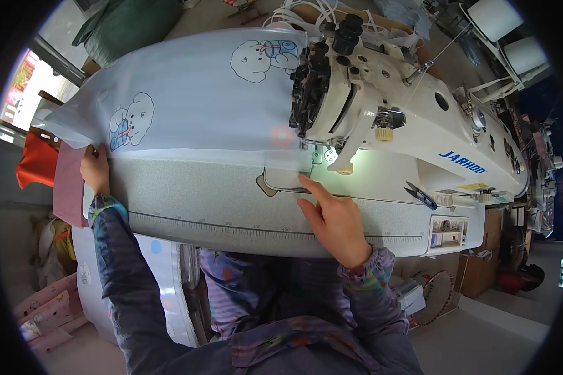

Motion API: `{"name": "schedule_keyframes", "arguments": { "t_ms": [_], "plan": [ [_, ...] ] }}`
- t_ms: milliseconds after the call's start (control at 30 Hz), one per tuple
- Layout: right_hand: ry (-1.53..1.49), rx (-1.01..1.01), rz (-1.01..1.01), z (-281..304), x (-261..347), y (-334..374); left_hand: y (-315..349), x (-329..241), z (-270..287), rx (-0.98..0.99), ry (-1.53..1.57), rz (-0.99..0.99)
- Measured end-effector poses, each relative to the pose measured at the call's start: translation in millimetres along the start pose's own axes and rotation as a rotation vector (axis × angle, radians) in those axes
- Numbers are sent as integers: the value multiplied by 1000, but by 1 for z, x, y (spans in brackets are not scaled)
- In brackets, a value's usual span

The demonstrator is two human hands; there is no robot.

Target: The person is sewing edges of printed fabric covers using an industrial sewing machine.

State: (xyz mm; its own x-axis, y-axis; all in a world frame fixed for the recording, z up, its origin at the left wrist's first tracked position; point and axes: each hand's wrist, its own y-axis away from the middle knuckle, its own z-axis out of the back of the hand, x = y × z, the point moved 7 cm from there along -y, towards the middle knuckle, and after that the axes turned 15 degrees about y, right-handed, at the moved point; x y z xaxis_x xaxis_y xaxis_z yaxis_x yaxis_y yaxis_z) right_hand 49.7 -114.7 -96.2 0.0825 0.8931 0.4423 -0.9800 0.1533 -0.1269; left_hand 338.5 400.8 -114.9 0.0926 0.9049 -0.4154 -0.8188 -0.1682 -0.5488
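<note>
A pale blue translucent sheet (200, 94) with printed white puppies lies across the bed of a white sewing machine (388, 94). Its right edge reaches in under the machine's head, by the lit needle area. At the sheet's near left corner, my left hand (95, 172) is closed on the edge, fingers curled. My right hand (338, 225) rests on the machine bed, just in front of the needle area. Its index finger is stretched out to the sheet's near right corner and the thumb stands apart; the other fingers are folded under and partly hidden. Nothing shows in it.
Small thread snips (421, 195) lie on the bed, right of my right hand. A ruler scale (231, 226) runs along the front edge. An open tray (448, 232) with bobbins sits at the right. Thread cones (494, 19) stand behind; red cloth (37, 159) hangs at the left.
</note>
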Motion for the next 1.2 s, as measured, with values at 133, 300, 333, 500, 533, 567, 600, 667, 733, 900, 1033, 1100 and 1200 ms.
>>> {"name": "schedule_keyframes", "arguments": {
  "t_ms": [133,300,333,500,533,567,600,667,733,900,1033,1100,1200],
  "plan": [
    [-19,-14,-20,-1,-3,8,8,1,6,-1,6,2],
    [-310,97,7,-12,7,50,78,20,69,93,-63,29],
    [-320,95,2,-15,13,64,112,18,92,126,-6,13],
    [-1168,490,-182,-96,72,131,345,-53,152,596,-369,9],
    [-1214,461,-224,-107,75,137,389,-75,154,739,-15,128],
    [-1280,496,-301,-119,76,143,425,-109,151,829,210,59],
    [-1279,561,-418,-132,74,153,465,-116,143,1238,49,167],
    [-1256,500,-485,-126,61,174,465,-155,154,1447,542,103],
    [-1083,562,-458,-118,48,193,420,-132,158,1380,662,656],
    [-1094,595,-457,-116,44,217,240,-128,162,455,294,-28],
    [-1085,554,-497,-116,36,209,225,-132,117,507,-52,-137],
    [-1120,515,-494,-112,31,201,222,-135,111,480,-46,-185],
    [-1105,499,-472,-107,26,189,211,-136,105,484,-43,-234]
  ]
}}
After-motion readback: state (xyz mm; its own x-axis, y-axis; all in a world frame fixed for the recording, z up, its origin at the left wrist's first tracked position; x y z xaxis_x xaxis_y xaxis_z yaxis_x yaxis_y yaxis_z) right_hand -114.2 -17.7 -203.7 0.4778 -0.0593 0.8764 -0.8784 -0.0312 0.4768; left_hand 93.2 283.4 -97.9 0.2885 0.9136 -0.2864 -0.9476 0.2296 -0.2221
